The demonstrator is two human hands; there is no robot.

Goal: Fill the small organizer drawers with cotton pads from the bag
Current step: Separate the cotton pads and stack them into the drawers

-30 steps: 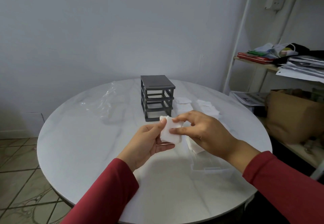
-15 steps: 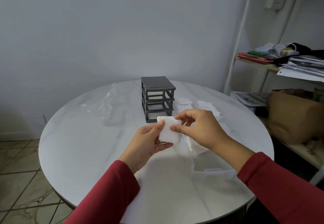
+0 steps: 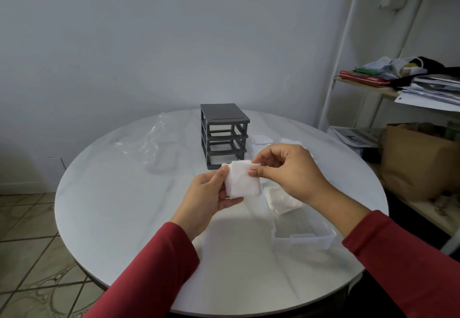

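My left hand [image 3: 209,199] holds a small stack of white cotton pads [image 3: 242,180] above the middle of the worktop [image 3: 119,208], thumb on the stack's left edge, fingers curled behind it. My right hand [image 3: 292,172] pinches the stack's top right corner between thumb and forefinger, so both hands meet on the 1 stack. Below my right wrist, toward the right edge of the worktop, a clear drawer [image 3: 303,239] lies flat, and more pads [image 3: 282,200] seem to sit in its far end. The grey organizer frame [image 3: 224,128] stands toward the far edge, showing 3 open slots. A crumpled clear bag [image 3: 159,141] lies left of the frame, and loose pads [image 3: 260,139] lie just right of it.
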